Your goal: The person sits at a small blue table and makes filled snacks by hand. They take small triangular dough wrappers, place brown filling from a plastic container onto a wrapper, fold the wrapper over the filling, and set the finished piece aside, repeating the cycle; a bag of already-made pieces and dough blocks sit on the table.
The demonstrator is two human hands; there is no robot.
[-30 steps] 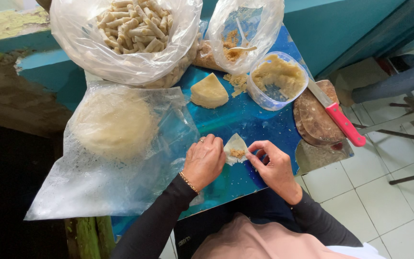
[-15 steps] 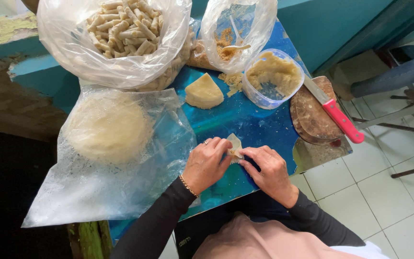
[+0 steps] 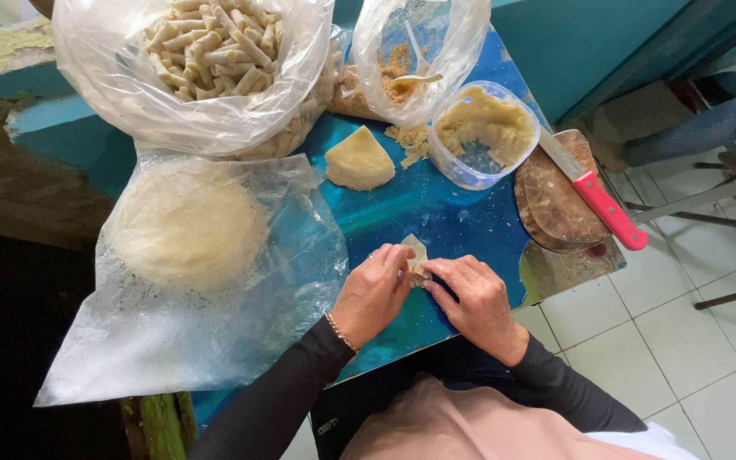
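My left hand (image 3: 374, 292) and my right hand (image 3: 472, 302) meet over the blue table (image 3: 402, 204), pinching a small pale dough wrapper (image 3: 416, 255) between their fingertips. The wrapper is folded up, with only its top edge showing above my fingers. A gold bracelet sits on my left wrist. To the left lies a round stack of thin wrappers (image 3: 187, 226) inside a clear plastic bag.
A big bag of finished rolls (image 3: 215, 51) stands at the back. Beside it are a bag with crumbly filling and a spoon (image 3: 411, 64), a wedge of dough (image 3: 358, 160), a tub of yellow paste (image 3: 485, 129), and a red-handled knife (image 3: 600, 200) on a round wooden board (image 3: 551, 204). Another person's legs (image 3: 709, 128) are at the right.
The wrapper lay open and flat between my fingers; now it is folded up and both hands have closed in around it.
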